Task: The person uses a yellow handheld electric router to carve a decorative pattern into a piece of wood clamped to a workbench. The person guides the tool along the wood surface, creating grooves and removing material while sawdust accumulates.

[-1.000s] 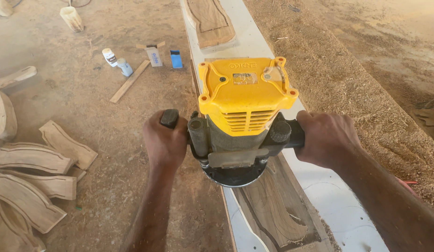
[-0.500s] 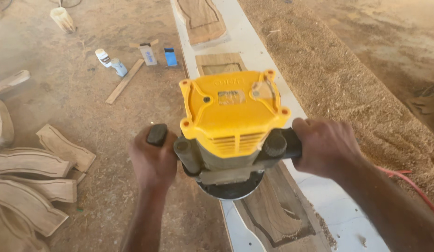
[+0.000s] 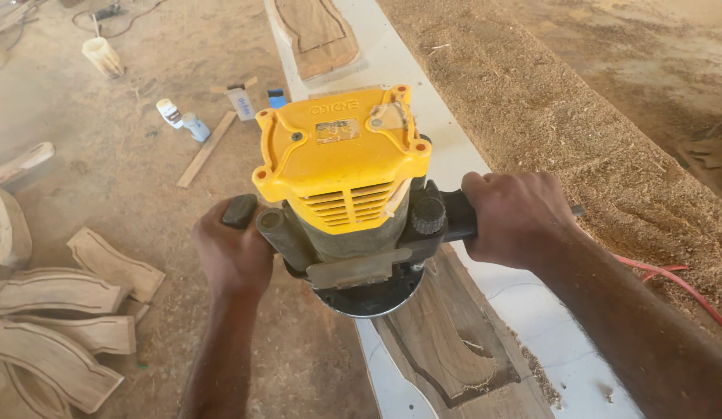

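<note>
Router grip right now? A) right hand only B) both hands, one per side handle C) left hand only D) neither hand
B: the left hand and right hand each wrap a black side handle of the yellow-topped router, which sits on the wooden workpiece.

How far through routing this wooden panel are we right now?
Done: a recessed border is already cut in the near part of the wooden panel. In hand: left hand and right hand grip the handles of the yellow router, its base on the panel. Left: the part under the router is hidden, so I cannot tell.
</note>
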